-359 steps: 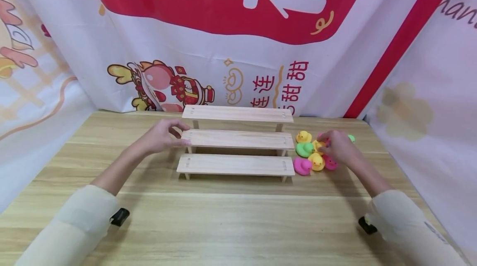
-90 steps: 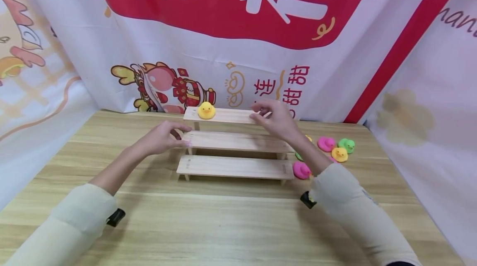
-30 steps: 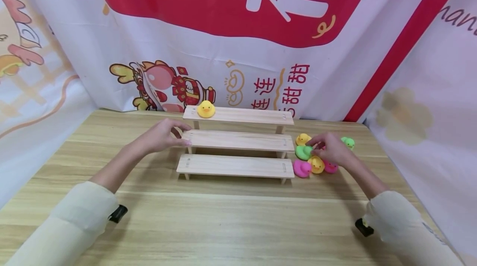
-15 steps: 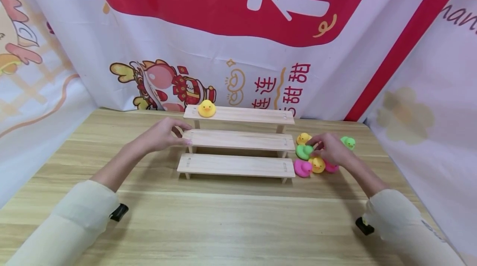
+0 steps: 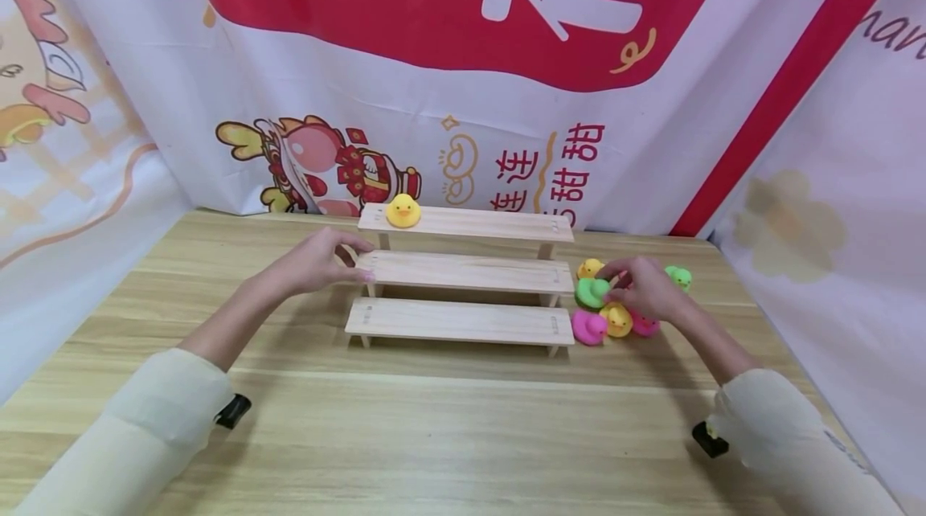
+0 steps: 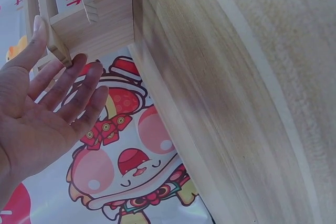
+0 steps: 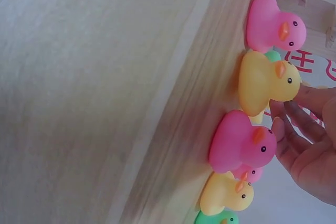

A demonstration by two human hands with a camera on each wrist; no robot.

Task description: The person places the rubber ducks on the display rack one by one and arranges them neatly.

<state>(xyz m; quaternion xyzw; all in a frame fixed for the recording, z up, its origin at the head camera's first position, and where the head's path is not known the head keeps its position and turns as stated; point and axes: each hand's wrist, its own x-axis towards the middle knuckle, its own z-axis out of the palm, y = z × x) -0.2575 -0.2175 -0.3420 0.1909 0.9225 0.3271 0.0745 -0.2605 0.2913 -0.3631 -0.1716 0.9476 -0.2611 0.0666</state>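
Observation:
A three-tier wooden display stand [image 5: 463, 319] stands on the table. My left hand [image 5: 318, 263] pinches the left end of its middle board [image 5: 470, 271]; in the left wrist view the thumb lies over the board's end, the fingers beneath. One yellow rubber duck [image 5: 403, 212] sits near the left end of the top board [image 5: 485, 224]. Right of the stand, my right hand [image 5: 647, 289] pinches a green rubber duck [image 5: 590, 293] between thumb and fingers, among several other ducks. From the right wrist, a yellow duck [image 7: 257, 85] largely hides the green one.
Crowded around the right hand are a pink duck [image 5: 590, 328], a yellow duck [image 5: 618, 321], a darker pink duck [image 5: 645, 325] and another yellow duck [image 5: 589, 268]. A second green duck [image 5: 678, 278] sits beyond the hand. A printed cloth [image 5: 434, 58] hangs behind.
Since twelve seconds ago a yellow duck has appeared on the top board. The right hand has come back from that board to the ducks, where the green duck has shifted slightly. The left hand stays put.

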